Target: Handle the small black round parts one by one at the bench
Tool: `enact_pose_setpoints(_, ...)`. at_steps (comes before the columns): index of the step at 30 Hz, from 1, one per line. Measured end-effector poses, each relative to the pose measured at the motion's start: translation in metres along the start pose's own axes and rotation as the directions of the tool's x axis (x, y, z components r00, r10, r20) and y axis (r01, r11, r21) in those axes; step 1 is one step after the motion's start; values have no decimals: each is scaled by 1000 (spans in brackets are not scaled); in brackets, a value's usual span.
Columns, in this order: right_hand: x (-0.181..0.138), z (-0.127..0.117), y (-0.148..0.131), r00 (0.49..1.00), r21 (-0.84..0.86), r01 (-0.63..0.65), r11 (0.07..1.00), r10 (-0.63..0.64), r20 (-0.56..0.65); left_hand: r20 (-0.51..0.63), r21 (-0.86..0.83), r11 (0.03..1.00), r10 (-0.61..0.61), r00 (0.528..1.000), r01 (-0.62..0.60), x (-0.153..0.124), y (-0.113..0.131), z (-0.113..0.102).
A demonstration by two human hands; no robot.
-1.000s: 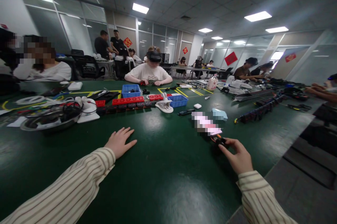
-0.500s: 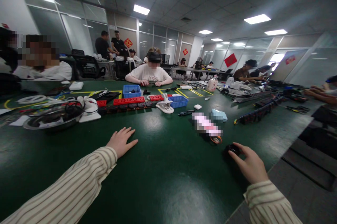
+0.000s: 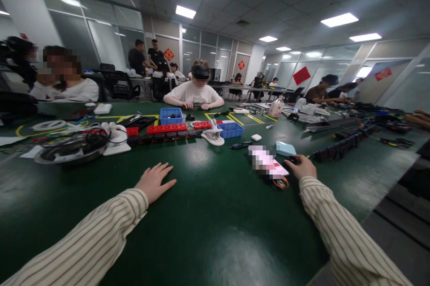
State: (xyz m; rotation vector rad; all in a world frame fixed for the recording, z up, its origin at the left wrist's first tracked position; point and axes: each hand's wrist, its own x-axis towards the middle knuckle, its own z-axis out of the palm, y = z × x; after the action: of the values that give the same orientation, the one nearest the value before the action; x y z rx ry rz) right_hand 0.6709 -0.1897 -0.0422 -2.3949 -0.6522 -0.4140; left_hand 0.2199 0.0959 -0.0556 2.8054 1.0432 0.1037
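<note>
R hand (image 3: 302, 168) had thumb + fingertips clamped on a small black thing (image 3: 292, 159), prob. a pinch rather than a fist b/c the thing was little; most of it was hidden, so can't tell what it was or if it was off the table (image 3: 215, 223). It sat at the fingertips, just R of a flat pink thing (image 3: 267, 163) (blurred) w/ an orange loop (image 3: 285, 184) at its near end, and near a light-blue case (image 3: 285, 148). L hand (image 3: 156, 183) held nothing: palm down, fingers apart, well away from the other, prob. for support. Further L, a metal bowl (image 3: 85, 158) had cables (image 3: 89, 143) in it, presumably to stop them spreading. A blue bin (image 3: 171, 120) stood beyond red blocks (image 3: 167, 128), its walls prob. keeping loose bits together.
</note>
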Motion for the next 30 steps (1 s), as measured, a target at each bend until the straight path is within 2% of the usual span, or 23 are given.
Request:
enact_pose_setpoints(6,-1,14,14,993,137,5,991,12,-122,25,-15,1000,2,1000,-1,0,0,-2)
enact_pose_setpoints(10,-2,7,19,958,177,-41,983,89,-272,22,-12,1000,-6,1000,6,-1,2,-5)
enact_pose_setpoints(13,-11,-3,11,932,156,-64,986,115,-344,9,-10,1000,-6,1000,6,-2,4,-4)
enact_pose_setpoints(16,-34,-13,-18,942,95,50,994,-15,-334,-41,-10,1000,12,999,-12,-2,4,-2)
enact_pose_setpoints(19,-73,-13,-70,929,40,301,953,-283,-239,-93,-16,999,45,995,-47,-3,5,-3)
enact_pose_setpoints(20,-89,-11,-90,905,41,394,918,-380,-193,-109,-15,997,67,992,-69,-5,6,-4)
enact_pose_setpoints(22,-124,-4,-132,823,70,567,821,-561,-94,-148,-6,992,121,982,-123,-10,10,-7)
enact_pose_setpoints(26,-187,2,-200,631,163,769,618,-775,-39,-217,25,982,187,958,-186,-32,20,-11)
enact_pose_setpoints(30,-232,0,-240,372,344,870,353,-928,12,-240,59,978,207,948,-199,-70,30,-19)
